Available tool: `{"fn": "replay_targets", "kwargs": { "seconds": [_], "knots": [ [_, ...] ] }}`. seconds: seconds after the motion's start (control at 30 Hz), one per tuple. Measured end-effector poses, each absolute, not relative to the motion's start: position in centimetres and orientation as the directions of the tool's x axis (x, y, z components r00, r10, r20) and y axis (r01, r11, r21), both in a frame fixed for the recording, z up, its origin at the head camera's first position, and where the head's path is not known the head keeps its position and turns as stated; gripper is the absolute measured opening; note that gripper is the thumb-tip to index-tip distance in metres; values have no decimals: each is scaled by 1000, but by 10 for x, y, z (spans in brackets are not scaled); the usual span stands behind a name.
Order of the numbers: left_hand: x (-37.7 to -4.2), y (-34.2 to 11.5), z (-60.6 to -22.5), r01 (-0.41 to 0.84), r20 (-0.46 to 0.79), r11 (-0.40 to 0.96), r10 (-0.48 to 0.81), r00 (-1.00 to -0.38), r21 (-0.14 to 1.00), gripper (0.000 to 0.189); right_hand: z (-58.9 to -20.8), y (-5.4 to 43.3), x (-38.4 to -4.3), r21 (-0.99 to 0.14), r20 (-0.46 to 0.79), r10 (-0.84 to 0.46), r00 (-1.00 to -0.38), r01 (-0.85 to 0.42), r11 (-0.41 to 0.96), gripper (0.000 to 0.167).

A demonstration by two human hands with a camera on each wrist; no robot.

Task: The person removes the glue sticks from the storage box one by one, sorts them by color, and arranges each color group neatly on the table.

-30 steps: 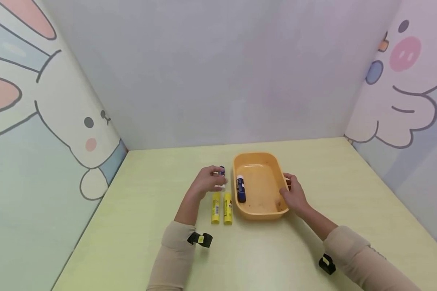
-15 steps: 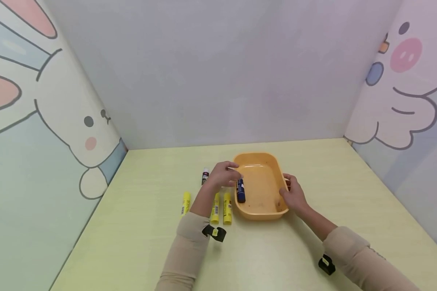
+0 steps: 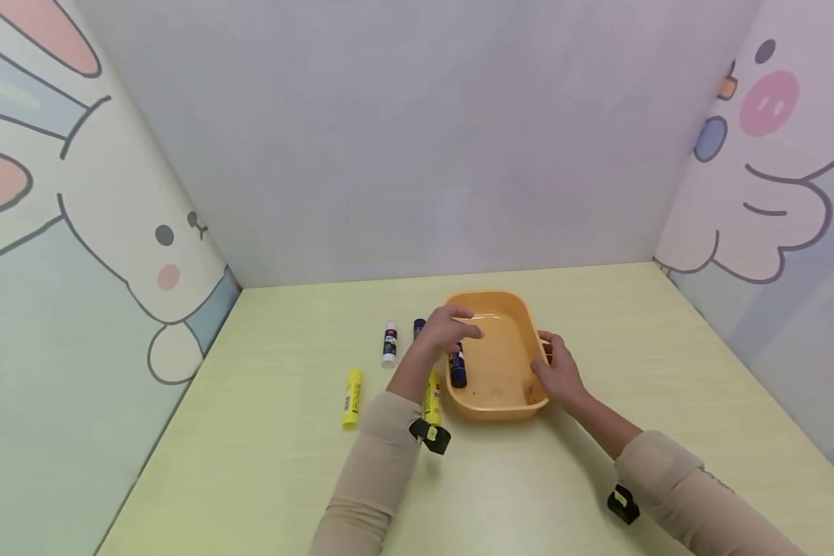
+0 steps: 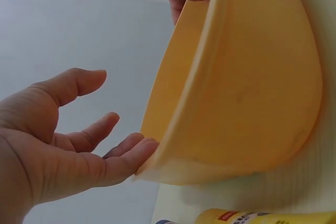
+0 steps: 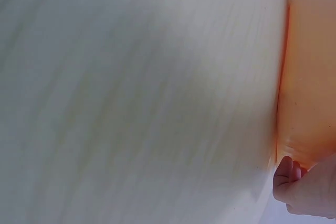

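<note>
My left hand is over the left rim of a yellow-orange tray, fingers spread and holding nothing. In the left wrist view its lower fingertips are right at the rim. My right hand grips the tray at its right-side handle, thumb over the rim. Inside the tray, along its left wall, lies a dark blue glue stick, its upper end hidden by my left hand. Another dark blue glue stick lies on the table just left of the tray, partly covered by my wrist.
Left of the tray lie a white-capped dark-labelled glue stick, a yellow glue stick and, partly behind my left forearm, another yellow glue stick. A grey wall closes the table's back, with cartoon-painted walls on both sides.
My left hand has moved right, from beside the blue glue stick on the table to over the tray's left rim. The right hand and tray stay in place.
</note>
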State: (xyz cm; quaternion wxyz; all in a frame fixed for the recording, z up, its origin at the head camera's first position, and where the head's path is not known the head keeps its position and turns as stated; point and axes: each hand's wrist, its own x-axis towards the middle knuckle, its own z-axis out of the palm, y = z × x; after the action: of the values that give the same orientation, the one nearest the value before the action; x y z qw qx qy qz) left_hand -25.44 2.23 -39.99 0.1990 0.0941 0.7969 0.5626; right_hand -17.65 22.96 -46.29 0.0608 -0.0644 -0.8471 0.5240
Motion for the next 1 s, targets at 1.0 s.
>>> {"fn": "replay_targets", "kwargs": {
  "seconds": [1.0],
  "knots": [
    [-268, 53, -414, -66, -238, 516, 275, -931, 854, 52, -462, 229, -176, -896, 38, 177, -983, 45, 441, 51]
  ]
}}
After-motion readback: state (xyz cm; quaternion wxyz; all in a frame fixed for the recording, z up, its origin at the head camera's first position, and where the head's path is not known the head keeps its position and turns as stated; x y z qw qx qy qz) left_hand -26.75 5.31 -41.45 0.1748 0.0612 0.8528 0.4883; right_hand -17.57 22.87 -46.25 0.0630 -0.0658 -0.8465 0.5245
